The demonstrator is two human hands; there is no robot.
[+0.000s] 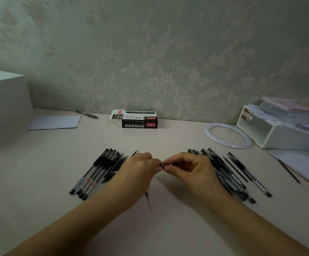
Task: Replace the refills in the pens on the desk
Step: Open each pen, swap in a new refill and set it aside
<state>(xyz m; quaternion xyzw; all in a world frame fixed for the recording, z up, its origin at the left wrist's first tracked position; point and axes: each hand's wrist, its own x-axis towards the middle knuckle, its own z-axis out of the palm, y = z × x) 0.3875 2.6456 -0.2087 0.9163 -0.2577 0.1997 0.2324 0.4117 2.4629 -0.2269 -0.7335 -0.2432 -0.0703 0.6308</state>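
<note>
Head view. Both hands meet at mid-desk [168, 137], fingertips almost touching. Left hand [140, 172] curls round a pen [148, 200]; its barrel sticks out below the palm toward the near edge, and a thin dark tip shows past the knuckles on the far side. Right hand [188, 168] pinches a small dark piece [163, 165] at the pen's end, thumb against forefinger; whether it is a tip cone or a cap, I cannot tell.

Left pile [96, 172] of pens lies just left of the left hand; right pile [229, 174] lies just right of the right hand, partly under it. A box [139, 121] stands far centre by the wall.

Judgement: step in hand is unscrewing or refitting the end piece of one pen. Next move likely calls for a steady twist with the barrel held still, then drawing the refill straight out.
</note>
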